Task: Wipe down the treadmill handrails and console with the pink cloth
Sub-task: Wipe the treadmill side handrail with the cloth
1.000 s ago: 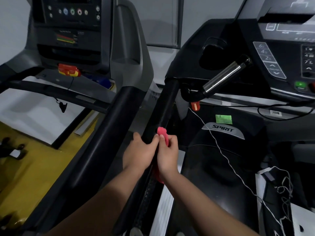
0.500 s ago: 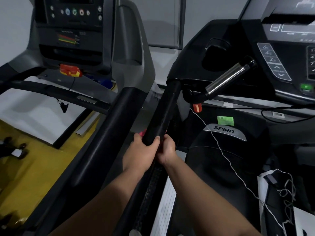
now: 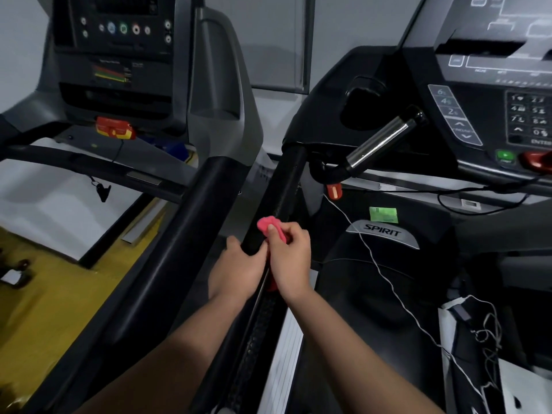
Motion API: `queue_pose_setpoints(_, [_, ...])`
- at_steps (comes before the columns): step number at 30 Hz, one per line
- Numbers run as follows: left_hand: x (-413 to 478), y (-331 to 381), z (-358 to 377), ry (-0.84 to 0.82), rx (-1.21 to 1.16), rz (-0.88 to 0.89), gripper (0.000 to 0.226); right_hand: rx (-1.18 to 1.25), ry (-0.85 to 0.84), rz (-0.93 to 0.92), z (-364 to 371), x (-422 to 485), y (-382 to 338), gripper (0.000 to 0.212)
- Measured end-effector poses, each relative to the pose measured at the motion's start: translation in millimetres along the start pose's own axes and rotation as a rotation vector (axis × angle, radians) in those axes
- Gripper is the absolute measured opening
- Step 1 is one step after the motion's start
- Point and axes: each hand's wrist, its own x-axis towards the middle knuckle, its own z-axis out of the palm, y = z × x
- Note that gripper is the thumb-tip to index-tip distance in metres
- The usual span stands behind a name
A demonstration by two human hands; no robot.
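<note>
Looks early-ish in the job, at a guess: working lower-mid part of black rail [image 3: 282, 192] btw two treadmills, w/ upper stretch toward console [image 3: 490, 115] yet to cover. Can't tell from surface what's wiped already, no streaks or sheen to go by. Prob leaves: rest of this rail, chrome grip [image 3: 380, 143], console keypad & display, plus opposite rail, out of view. Holds cloth [image 3: 267, 225] bunched in small wad against rail's right side, at top of hands. Grips it tight w/ R hand [image 3: 291, 262]: thumb pressed on wad, fingers curled in, pink lump poking out past thumb, another bit showing below palm by wrist. Wraps L hand [image 3: 236, 268] round rail from left side, thumb over top, touching or nearly touching R hand; prob steadying. Shows no cloth in L hand. Worth not snagging white cord [image 3: 373, 258] hanging just right of hands.
</note>
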Motion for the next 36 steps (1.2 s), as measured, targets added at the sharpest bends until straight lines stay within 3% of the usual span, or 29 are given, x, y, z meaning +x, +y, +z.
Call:
queue_pose_setpoints(3, [0, 0, 0, 0.006, 0.003, 0.000, 0.064, 0.150, 0.044, 0.129, -2, 6, 6, 0.013])
queue_pose_setpoints(6, [0, -1, 1, 0.012, -0.010, 0.003, 0.063, 0.338, 0.076, 0.406, 1, 9, 21, 0.017])
queue_pose_setpoints(9, [1, -2, 1, 0.012, -0.025, 0.001, 0.065, 0.642, -0.026, 0.691, 8, 12, 27, 0.023])
queue_pose_setpoints(12, [3, -2, 1, 0.020, -0.044, 0.004, 0.059, 0.764, -0.196, 0.880, 17, 10, 24, 0.041])
queue_pose_setpoints(16, [1, -1, 0, 0.033, -0.086, 0.012, 0.058, 0.716, -0.278, 0.846, 20, 11, 17, 0.044])
queue_pose_setpoints(22, [1, 0, -1, 0.065, -0.047, 0.014, 0.067, 0.517, -0.108, 0.713, 7, 6, 7, 0.023])
queue_pose_setpoints(25, [1, 0, -2, 0.051, -0.064, 0.001, 0.065, 0.266, -0.015, 0.493, -7, -3, 0, 0.024])
queue_pose_setpoints(29, [0, 0, -2, 0.075, -0.109, 0.029, 0.051, 0.084, -0.133, 0.154, -10, -9, -11, 0.024])
queue_pose_setpoints(32, [-8, -4, -4, 0.228, -0.287, 0.197, 0.029, -0.188, -0.204, -0.001, 0, -9, -25, 0.034])
queue_pose_setpoints(34, [-19, -7, -5, 0.355, -0.372, 0.386, 0.013, -0.192, -0.187, 0.018, 5, -13, -39, 0.034])
queue_pose_setpoints(36, [-27, -9, -6, 0.411, -0.386, 0.532, 0.016, -0.069, -0.209, 0.107, 3, -20, -52, 0.024])
